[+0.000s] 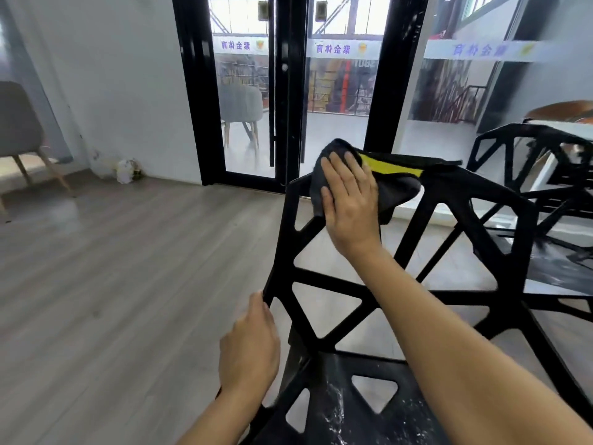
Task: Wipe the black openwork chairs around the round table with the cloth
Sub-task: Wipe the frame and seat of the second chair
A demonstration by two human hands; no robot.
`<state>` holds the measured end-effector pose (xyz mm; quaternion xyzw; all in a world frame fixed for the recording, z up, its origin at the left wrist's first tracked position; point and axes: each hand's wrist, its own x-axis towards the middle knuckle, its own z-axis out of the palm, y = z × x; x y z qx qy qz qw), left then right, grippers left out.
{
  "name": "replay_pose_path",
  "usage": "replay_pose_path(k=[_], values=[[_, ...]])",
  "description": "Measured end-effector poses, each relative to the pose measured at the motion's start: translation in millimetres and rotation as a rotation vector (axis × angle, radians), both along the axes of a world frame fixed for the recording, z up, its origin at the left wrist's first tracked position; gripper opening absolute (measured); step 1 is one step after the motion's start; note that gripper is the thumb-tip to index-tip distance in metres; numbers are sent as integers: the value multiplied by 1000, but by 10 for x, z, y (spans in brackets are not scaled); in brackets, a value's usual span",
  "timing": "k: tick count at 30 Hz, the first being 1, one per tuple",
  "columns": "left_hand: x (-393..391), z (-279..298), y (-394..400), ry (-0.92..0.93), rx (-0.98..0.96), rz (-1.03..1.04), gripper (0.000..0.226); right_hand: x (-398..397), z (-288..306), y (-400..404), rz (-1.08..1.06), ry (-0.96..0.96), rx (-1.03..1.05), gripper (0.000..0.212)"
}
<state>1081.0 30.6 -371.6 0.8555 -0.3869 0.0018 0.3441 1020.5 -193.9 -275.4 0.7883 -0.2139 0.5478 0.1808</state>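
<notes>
I see the right hand [348,200] pressing flat, fingers straight, on the cloth [390,179] draped over the top of the chair [324,277] back; the left hand [248,345] grips that back's left edge, fingers curled round it; a second chair [526,155] stands beyond, beside the counter [564,125].

The grey wood-plank floor [128,252] is occupied by two black openwork chairs [449,220] at right, a grey padded chair [19,130] at far left, and a white bundle [126,170] by the wall.
</notes>
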Motion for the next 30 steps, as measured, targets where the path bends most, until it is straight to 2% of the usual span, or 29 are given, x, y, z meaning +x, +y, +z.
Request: replay_pose_path(k=[3,5,7,10,12,15,17,20,25,30], values=[[49,-63,-19,-8,1,7,17,174,-239,252,135,200,-141,44],[59,-85,0,-1,-20,-16,17,51,-207,97,131,287,-221,45],[50,-74,13,-27,-35,-39,19,-135,-57,-172,60,193,-203,47],[27,-58,-3,-71,-28,-35,22,-235,157,-359,-93,-127,35,39],[19,-61,-8,-58,-28,-29,21,-71,64,-166,-48,-235,134,37],[14,-31,7,-33,-37,-32,20,205,-450,285,64,-168,140,36],[10,-16,12,-28,-42,-40,19,322,-773,559,60,-154,172,33],[22,-1,16,-15,-29,-46,20,345,-801,665,30,-224,238,31],[19,10,-7,-23,6,-22,19,134,-903,785,42,-57,204,36],[27,-11,-25,-48,8,-19,21,133,-1018,892,-40,-112,318,38]])
